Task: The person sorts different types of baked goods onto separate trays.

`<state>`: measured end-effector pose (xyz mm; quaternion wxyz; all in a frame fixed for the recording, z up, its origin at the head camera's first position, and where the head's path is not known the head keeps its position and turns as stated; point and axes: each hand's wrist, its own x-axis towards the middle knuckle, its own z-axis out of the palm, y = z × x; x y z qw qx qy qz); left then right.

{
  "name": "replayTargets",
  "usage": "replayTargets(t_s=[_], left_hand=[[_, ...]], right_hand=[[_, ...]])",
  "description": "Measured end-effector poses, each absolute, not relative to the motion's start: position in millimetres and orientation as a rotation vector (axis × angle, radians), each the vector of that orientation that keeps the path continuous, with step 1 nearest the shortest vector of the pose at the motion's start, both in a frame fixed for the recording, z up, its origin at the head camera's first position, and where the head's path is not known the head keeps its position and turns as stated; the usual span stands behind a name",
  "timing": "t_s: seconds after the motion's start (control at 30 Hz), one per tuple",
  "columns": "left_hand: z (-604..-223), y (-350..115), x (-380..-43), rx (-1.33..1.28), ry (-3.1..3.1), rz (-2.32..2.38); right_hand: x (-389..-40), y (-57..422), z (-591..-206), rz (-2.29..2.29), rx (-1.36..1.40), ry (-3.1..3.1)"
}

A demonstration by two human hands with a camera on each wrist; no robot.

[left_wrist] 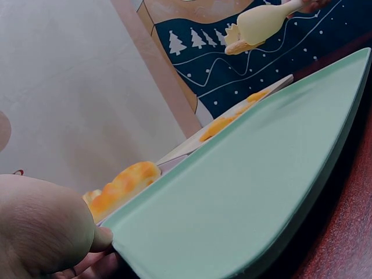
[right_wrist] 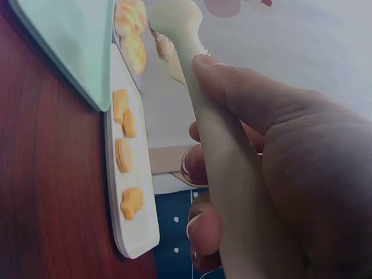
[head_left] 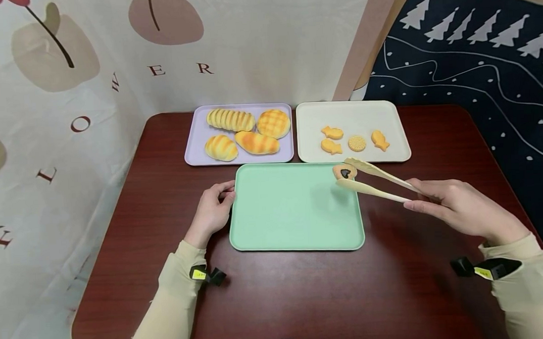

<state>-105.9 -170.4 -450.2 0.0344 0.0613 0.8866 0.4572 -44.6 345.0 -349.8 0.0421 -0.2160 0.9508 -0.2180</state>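
My right hand (head_left: 464,206) holds a pair of pale tongs (head_left: 372,189), its thumb along one arm and its fingers on the other. Between the tong tips is a round cookie (head_left: 338,171) with a dark heart-shaped centre, raised over the right end of the green tray (head_left: 291,209). My left hand (head_left: 214,207) grips that tray's left edge; in the left wrist view the thumb (left_wrist: 102,238) lies at the rim and the fingers are lower, partly hidden. No food lies on the green tray. In the right wrist view the tongs hide most of the cookie.
Behind the green tray, a lilac tray (head_left: 198,153) bears several breads (head_left: 230,120). Beside it a white tray (head_left: 351,114) carries fish-shaped crackers (head_left: 332,132) and a round biscuit (head_left: 357,143). All stand on a dark red-brown table (head_left: 154,195) against hanging cloths.
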Motion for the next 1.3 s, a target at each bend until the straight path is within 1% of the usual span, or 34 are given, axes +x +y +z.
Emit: replayTargets(t_s=[0.5, 0.87, 1.17, 1.3], left_hand=[[-447.7, -169.9, -105.2, 0.172, 2.731, 1.402], [-447.5, -168.9, -105.1, 0.172, 2.734, 1.405], [-447.7, -169.0, -106.0, 0.15, 2.724, 1.415], [-447.0, -168.5, -106.0, 0.148, 2.722, 1.413]], right_hand=[[-62.1, 351.0, -346.2, -0.674, -0.584, 2.911], [-82.1, 359.6, -346.4, -0.699, -0.535, 2.914], [-97.6, 366.2, -347.4, -0.798, -0.336, 2.822], [-105.3, 370.3, -349.4, -0.801, -0.295, 2.812]])
